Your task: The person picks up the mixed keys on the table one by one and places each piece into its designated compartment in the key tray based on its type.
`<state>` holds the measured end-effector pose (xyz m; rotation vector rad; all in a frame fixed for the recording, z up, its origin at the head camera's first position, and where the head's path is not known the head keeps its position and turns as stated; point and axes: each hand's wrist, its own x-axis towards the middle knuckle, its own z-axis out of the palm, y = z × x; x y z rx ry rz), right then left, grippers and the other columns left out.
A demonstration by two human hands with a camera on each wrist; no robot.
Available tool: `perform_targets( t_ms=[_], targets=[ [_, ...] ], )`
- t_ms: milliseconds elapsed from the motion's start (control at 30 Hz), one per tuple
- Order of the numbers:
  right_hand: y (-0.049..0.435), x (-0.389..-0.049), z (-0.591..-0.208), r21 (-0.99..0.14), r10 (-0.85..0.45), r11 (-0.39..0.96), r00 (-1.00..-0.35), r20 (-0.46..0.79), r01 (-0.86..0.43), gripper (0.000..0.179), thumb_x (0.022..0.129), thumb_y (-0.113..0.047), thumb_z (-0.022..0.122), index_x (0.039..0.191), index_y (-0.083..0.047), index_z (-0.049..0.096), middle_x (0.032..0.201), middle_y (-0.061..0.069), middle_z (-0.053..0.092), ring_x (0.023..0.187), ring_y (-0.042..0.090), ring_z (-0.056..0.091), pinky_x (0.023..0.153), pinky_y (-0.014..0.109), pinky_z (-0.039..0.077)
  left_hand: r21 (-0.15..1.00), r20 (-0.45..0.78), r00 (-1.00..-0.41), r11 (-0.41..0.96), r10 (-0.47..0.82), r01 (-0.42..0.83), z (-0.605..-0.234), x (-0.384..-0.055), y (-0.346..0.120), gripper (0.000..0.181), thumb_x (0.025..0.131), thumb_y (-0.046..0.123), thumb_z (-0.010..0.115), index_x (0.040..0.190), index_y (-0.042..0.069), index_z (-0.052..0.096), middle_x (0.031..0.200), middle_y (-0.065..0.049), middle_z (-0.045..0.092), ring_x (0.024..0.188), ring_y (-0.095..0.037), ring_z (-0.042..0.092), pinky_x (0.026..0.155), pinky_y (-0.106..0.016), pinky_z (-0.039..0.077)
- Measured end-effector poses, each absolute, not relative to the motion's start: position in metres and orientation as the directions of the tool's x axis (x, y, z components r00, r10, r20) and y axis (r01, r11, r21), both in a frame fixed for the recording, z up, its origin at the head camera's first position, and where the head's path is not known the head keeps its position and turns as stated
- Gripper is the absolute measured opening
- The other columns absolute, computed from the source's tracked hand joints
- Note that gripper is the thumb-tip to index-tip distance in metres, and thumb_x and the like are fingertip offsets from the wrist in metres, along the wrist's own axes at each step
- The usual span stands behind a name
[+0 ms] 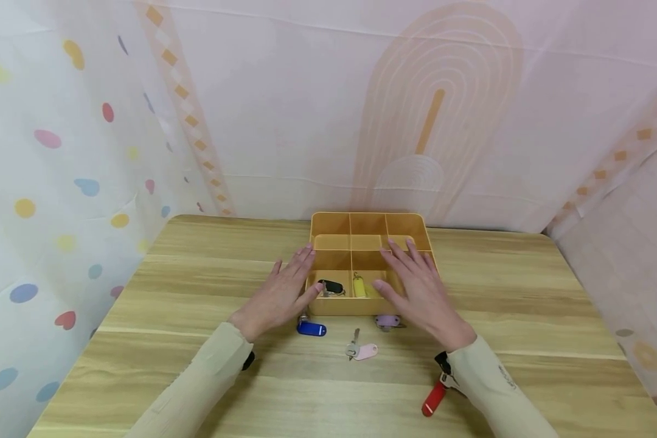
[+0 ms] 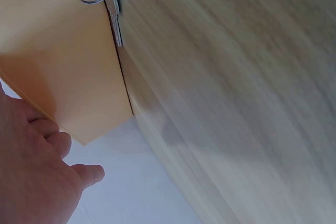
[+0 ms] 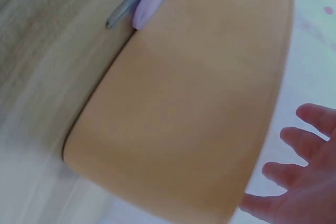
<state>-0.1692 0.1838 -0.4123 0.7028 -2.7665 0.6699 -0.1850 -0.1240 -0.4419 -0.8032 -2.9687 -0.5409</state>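
An orange-yellow compartment box stands on the table between my two hands. My left hand is at its left side, fingers extended along the rim. My right hand reaches over the right side with fingers spread; in the right wrist view those fingers lie close to the rim, and contact is hard to tell. The front left compartment holds a black key tag with a key, and the front right one a yellow key tag. A blue key tag and a purple key tag lie against the front wall.
In front of the box lies a pink key tag with its key. A red key tag with a key is partly under the right sleeve. A patterned curtain hangs behind the wooden table.
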Motion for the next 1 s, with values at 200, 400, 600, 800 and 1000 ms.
perform_targets(
  t_ms=[200,400,600,800,1000],
  targets=[
    [0.194,-0.159,-0.401,-0.391,-0.418,0.77,-0.862,0.287,-0.504,0.071,0.105,-0.056,0.05,0.16,-0.013,0.041,0.169,0.005,0.028,0.159,0.032,0.01,0.122,0.067,0.013,0.314,0.112,-0.864,0.807,0.491,0.5,-0.443,-0.186,-0.125,0.077,0.111,0.053,0.033,0.165,0.002,0.013,0.173,-0.011,0.005,0.158,-0.033,0.012,0.123,-0.064,0.015],
    [0.207,-0.146,-0.394,-0.393,-0.43,0.757,-0.85,0.303,-0.523,0.069,0.105,-0.051,0.055,0.16,-0.012,0.041,0.168,0.005,0.03,0.159,0.03,0.012,0.124,0.06,0.017,0.316,0.11,-0.863,0.806,0.492,0.5,-0.443,-0.186,-0.126,0.078,0.111,0.055,0.032,0.165,0.002,0.012,0.173,-0.011,0.005,0.158,-0.033,0.012,0.123,-0.063,0.015],
    [0.221,-0.133,-0.391,-0.38,-0.432,0.752,-0.838,0.334,-0.539,0.067,0.104,-0.045,0.059,0.159,-0.011,0.042,0.167,0.004,0.032,0.158,0.031,0.017,0.125,0.056,0.019,0.312,0.112,-0.861,0.805,0.496,0.504,-0.443,-0.186,-0.126,0.078,0.111,0.054,0.033,0.165,0.003,0.011,0.173,-0.01,0.004,0.158,-0.033,0.012,0.123,-0.064,0.015],
    [0.235,-0.119,-0.393,-0.383,-0.422,0.748,-0.834,0.356,-0.542,0.064,0.103,-0.038,0.065,0.157,-0.01,0.045,0.165,0.005,0.037,0.157,0.03,0.021,0.12,0.061,0.027,0.315,0.111,-0.859,0.802,0.5,0.508,-0.444,-0.186,-0.127,0.078,0.111,0.054,0.033,0.165,0.002,0.012,0.173,-0.011,0.005,0.158,-0.032,0.012,0.123,-0.064,0.016],
    [0.247,-0.107,-0.397,-0.396,-0.411,0.75,-0.843,0.348,-0.53,0.066,0.101,-0.034,0.068,0.159,-0.015,0.042,0.166,0.001,0.036,0.157,0.028,0.022,0.116,0.067,0.03,0.321,0.123,-0.855,0.795,0.504,0.515,-0.444,-0.187,-0.13,0.078,0.111,0.053,0.034,0.164,0.0,0.014,0.173,-0.012,0.005,0.158,-0.032,0.011,0.122,-0.065,0.016]
  ],
)
